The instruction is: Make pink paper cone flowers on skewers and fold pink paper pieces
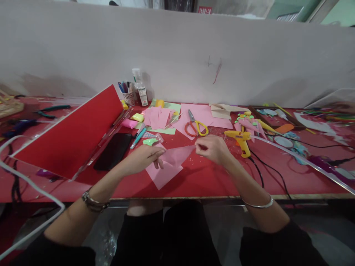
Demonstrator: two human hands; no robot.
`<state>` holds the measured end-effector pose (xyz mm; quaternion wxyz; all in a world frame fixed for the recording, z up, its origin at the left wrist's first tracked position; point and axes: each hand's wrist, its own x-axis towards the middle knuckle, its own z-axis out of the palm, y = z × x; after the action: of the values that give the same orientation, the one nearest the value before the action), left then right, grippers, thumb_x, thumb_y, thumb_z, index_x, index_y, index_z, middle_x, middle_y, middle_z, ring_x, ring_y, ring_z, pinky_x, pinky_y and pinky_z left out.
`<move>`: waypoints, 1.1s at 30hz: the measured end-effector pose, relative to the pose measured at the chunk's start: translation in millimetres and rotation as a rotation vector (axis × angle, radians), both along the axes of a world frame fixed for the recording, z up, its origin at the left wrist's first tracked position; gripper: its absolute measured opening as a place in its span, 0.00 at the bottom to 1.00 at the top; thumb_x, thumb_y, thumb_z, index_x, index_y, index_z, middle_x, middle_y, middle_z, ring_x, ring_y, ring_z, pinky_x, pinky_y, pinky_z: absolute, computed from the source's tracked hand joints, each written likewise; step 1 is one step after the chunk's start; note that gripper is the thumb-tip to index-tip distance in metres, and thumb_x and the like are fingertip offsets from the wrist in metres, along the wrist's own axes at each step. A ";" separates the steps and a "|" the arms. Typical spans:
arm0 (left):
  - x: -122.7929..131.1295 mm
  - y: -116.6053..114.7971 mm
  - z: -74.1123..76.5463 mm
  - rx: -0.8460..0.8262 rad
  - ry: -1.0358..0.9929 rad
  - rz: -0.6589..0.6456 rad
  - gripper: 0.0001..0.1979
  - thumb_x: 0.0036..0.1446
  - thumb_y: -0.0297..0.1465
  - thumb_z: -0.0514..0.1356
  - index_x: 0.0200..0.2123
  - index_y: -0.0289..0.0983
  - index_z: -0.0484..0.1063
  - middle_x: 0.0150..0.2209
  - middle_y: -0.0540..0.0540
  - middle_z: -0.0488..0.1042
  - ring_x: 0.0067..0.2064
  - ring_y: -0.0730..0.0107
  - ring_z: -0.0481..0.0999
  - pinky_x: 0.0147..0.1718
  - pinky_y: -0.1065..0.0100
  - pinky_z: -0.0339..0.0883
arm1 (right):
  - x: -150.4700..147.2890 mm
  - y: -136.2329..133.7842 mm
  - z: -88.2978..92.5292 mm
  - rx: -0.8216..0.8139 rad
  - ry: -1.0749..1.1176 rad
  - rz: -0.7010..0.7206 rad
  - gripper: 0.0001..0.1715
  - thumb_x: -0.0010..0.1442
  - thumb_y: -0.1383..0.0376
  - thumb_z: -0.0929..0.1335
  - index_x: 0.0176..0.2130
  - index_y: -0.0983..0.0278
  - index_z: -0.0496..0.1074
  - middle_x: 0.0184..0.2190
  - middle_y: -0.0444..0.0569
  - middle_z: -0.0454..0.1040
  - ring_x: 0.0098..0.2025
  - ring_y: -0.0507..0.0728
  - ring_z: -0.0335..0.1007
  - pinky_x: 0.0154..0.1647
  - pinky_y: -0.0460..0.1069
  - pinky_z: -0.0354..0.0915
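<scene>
A piece of pink paper [179, 154] is stretched between my two hands, just above the red tabletop. My left hand [146, 157] pinches its left end between thumb and fingers. At the pointed right end, the closed fingers of my right hand [212, 149] grip the tip. Below the held piece, another pink sheet [161, 179] lies on the table, partly covered by it. Scissors [196, 127] with one red and one yellow handle rest open on pink paper beyond my hands. A bright green packet [150, 141] sits just past my left hand.
A yellow glue gun [240, 140] with a long clear stick and black cable lies to the right. On the left, a red board [74, 136] leans up behind a black phone [113, 151]. Cut pink strips [158, 117], a bottle [141, 90] and a pen cup [128, 96] stand farther back.
</scene>
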<state>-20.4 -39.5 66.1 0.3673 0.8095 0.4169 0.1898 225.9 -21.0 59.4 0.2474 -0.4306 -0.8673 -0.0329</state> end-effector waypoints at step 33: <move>54.8 48.3 -57.7 -0.224 -0.591 0.460 0.19 0.42 0.38 0.58 0.39 0.35 0.68 0.38 0.43 0.72 0.41 0.61 0.70 0.39 0.63 0.64 | -36.8 40.8 -52.8 -0.719 1.004 0.027 0.26 0.43 0.61 0.68 0.42 0.63 0.57 0.39 0.52 0.68 0.38 0.55 0.67 0.39 0.51 0.63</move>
<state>34.4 8.7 8.3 0.5053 0.5603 0.4821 0.4454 189.2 19.8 6.6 0.4651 -0.4389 -0.6073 0.4715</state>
